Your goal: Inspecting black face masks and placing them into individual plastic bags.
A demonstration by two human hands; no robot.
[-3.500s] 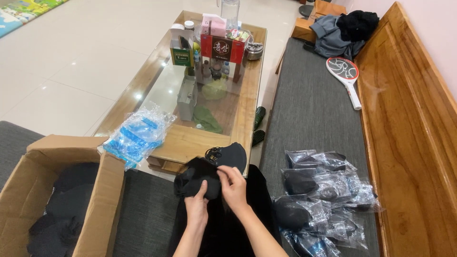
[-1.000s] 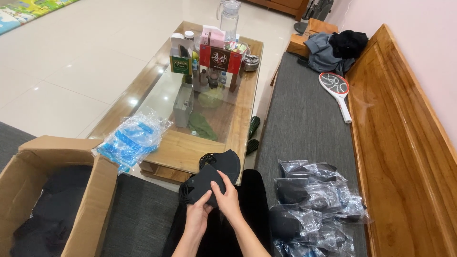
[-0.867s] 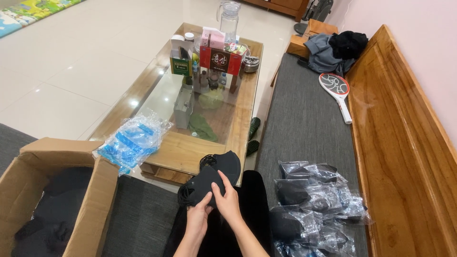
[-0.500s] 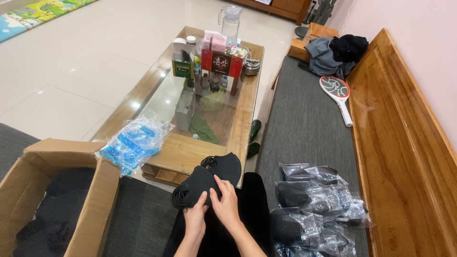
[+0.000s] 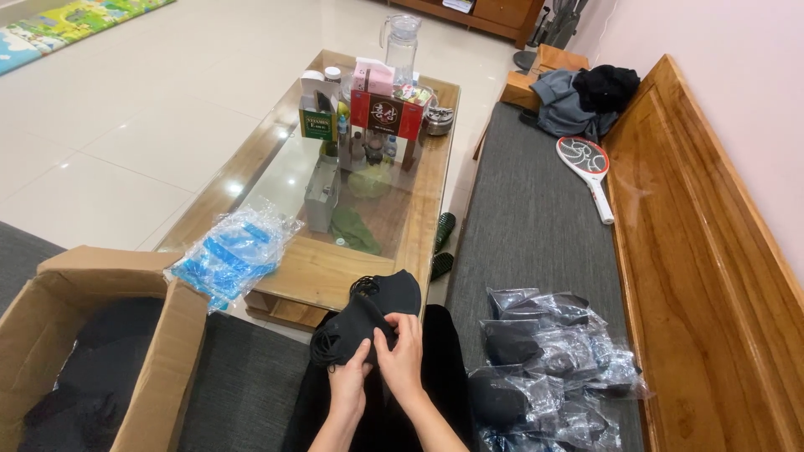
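Stack of black fabric face masks tilted more upright than a second ago, pinched between left hand and right hand, being squared up.

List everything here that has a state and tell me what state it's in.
Black face masks: stacked, held in both hands.
Left hand: gripping the stack from below.
Right hand: fingers pinching the stack.
Cardboard box: open, dark items inside.
Clear bags of masks: filled, piled on the bench.
Glass pitcher: upright, lid on.
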